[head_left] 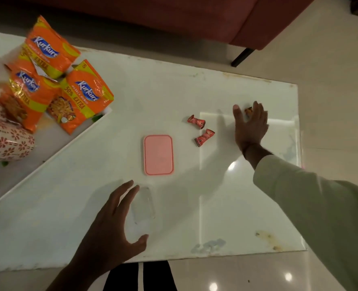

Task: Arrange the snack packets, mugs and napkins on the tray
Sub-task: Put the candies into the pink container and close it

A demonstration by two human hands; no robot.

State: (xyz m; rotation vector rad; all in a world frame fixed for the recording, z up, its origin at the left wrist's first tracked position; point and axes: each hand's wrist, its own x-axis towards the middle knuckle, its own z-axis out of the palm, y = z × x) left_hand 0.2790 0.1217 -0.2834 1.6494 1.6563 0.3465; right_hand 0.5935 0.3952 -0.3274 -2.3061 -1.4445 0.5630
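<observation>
A: Closest to us, the left hand (108, 223) hovers low over a clear plastic container (142, 206) on the tabletop (194, 85), fingers (123, 194) spread wide and curled around it but not closed on it, as far as I can see.

B: And the right hand (249, 124) is stretched far out, fingers apart, palm down over a small sweet wrapper (248, 111) that peeks out at its top edge. Whether it's touching that wrapper, I can't tell.

A: So, progress. The tray (54, 143) sits at the left, already carrying three orange snack packets (77, 97) heaped against each other, and a flower-patterned mug (10, 143) just beside them at the near end.

B: That looks like a good share done, I'd say. A second patterned piece shows at the far left edge, cut off, so I won't call it. Napkins? I can't make any out from here.

A: Off the tray, two red wrapped sweets (201, 131) lie near each other between the right hand and a pink lid (158, 154), which lies flat just beyond the clear container.

B: My guess is the sweets are meant for the container, then that joins the tray.

A: The surface itself is pale, glossy marble, stained near the right corner, with lamp glare bouncing off it.

B: Beyond it, a dark red sofa (247, 22) on black legs, and a shiny cream tile floor (331, 70) all around.
</observation>
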